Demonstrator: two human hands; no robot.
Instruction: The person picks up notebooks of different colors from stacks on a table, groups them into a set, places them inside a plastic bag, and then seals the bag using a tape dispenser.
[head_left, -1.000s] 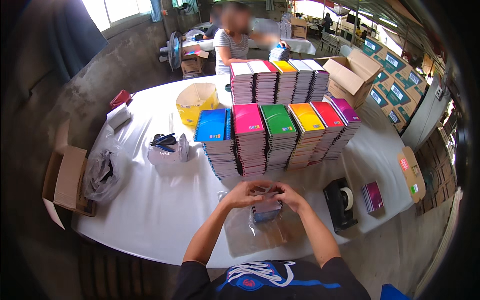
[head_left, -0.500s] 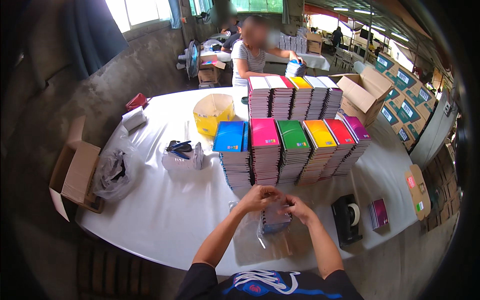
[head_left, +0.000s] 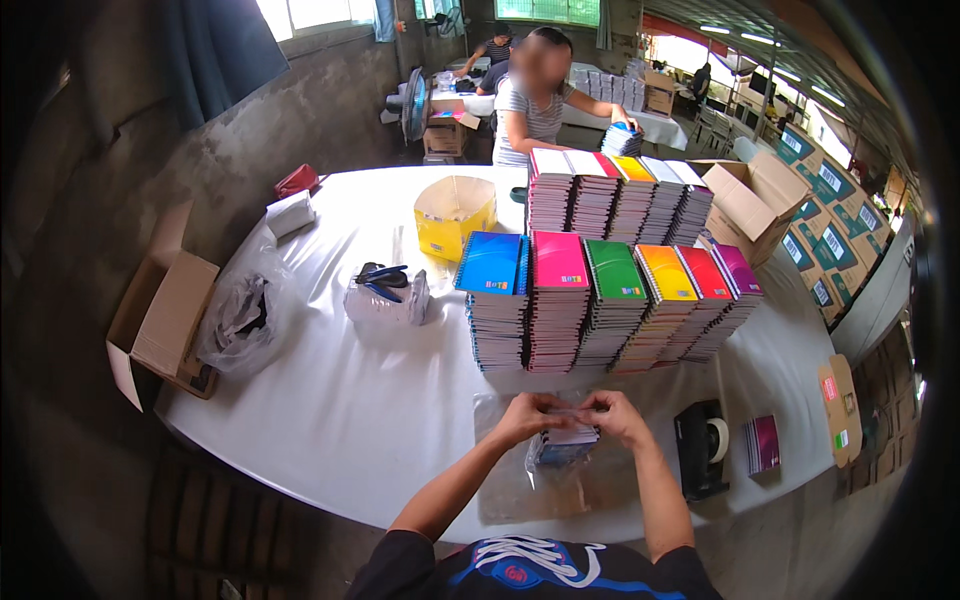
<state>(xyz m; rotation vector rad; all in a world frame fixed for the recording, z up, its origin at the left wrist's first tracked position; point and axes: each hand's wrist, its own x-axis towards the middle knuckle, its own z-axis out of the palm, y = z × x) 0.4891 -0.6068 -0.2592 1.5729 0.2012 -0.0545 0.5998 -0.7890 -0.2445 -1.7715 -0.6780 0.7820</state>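
A short stack of spiral notebooks (head_left: pixel 568 452) stands in a clear plastic bag at the near middle of the table. My left hand (head_left: pixel 527 418) pinches the bag's upper edge from the left. From the right, my right hand (head_left: pixel 616 416) pinches the same edge, its fingertips close to the left ones. Beneath the stack lies a flat sheet of clear plastic (head_left: pixel 510 500). Just beyond my hands rise tall piles of notebooks with blue (head_left: pixel 492 262), pink (head_left: pixel 560 262), green (head_left: pixel 615 270), yellow, red and purple covers.
A black tape dispenser (head_left: pixel 700 460) and a small purple notebook stack (head_left: pixel 762 445) stand at right. Pliers (head_left: pixel 382 280) rest on a wrapped bundle at left, near a yellow container (head_left: pixel 450 235), a plastic bag (head_left: pixel 240 325) and an open carton (head_left: pixel 170 320). Across the table, a person (head_left: pixel 535 110) touches notebooks.
My hands have come closer together at the top of the bag, both now pinching its edge. The whole scene has shifted slightly right in view.
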